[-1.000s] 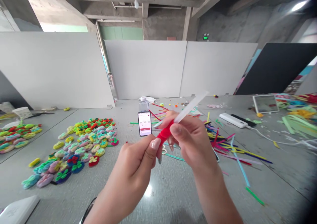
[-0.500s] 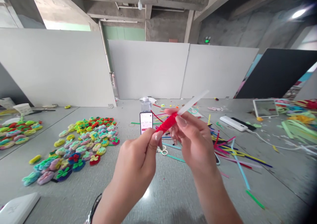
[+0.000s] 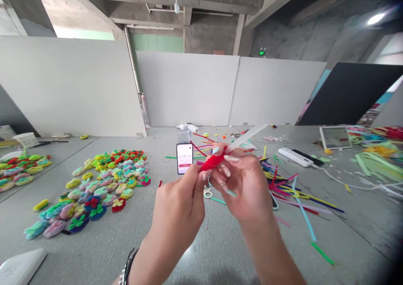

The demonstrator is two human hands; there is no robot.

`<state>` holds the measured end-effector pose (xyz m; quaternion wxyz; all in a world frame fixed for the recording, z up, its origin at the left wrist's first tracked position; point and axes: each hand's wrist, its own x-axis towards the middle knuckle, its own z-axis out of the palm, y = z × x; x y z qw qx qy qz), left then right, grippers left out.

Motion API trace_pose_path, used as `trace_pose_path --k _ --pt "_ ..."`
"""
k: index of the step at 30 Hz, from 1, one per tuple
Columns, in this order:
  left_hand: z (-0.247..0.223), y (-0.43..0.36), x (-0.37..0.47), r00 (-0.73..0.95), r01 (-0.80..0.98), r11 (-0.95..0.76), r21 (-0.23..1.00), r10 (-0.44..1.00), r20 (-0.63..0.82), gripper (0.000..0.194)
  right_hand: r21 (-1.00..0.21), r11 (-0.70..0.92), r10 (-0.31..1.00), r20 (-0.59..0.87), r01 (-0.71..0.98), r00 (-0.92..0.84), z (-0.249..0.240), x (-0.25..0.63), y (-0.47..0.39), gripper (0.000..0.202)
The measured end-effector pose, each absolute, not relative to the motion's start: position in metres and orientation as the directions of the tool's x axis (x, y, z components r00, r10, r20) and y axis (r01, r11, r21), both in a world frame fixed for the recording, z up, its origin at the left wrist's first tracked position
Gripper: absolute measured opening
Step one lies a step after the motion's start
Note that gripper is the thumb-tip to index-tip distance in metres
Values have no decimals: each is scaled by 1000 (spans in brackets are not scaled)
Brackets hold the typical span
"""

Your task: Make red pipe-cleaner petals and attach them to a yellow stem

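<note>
A red fuzzy coil (image 3: 213, 162) is wound around a translucent white strip (image 3: 248, 136), which sticks out toward the upper right. My left hand (image 3: 180, 203) pinches the coil's lower left end between thumb and forefinger. On the other side, the fingers of my right hand (image 3: 244, 180) are closed around the coil's upper end, where the strip comes out. White-handled scissors (image 3: 208, 192) lie on the table behind my hands, partly hidden. A phone (image 3: 184, 158) showing a timer stands upright behind my left hand, in front of a clear bottle (image 3: 184, 134).
Many colourful fuzzy flower pieces (image 3: 103, 186) cover the table at left. Loose pipe cleaners (image 3: 302, 194) are scattered at right, near a white power bank (image 3: 295, 157) with a cable. A white box (image 3: 23, 266) sits at the lower left.
The fingers of my right hand have shifted around the coil's upper end, and more fingertips show now. A short red piece now shows beside my left hand. The view has moved slightly.
</note>
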<state>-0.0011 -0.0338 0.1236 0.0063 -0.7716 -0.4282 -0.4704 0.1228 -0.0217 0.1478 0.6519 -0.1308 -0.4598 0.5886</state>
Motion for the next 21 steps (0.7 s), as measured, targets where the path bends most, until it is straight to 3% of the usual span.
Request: trace_pose_path --k 3,9,13,17,21 --pt "124 -34 -2 176 633 -640 436 668 723 28 -765 369 857 500 -528 -124 146 127 -21 19" --pt "131 -38 -8 207 510 -656 557 722 661 19 -807 586 772 585 -81 -249 150 139 -19 28" --pt "134 -36 -12 237 591 -649 480 708 665 12 -714 699 699 667 48 -260 150 148 -10 7" --pt "136 -34 -17 267 618 -670 410 670 693 7 -652 749 653 697 118 -295 148 155 -4 13" --pt "138 -26 -25 329 682 -697 219 560 760 6 -690 719 680 676 78 -286 147 155 -6 8"
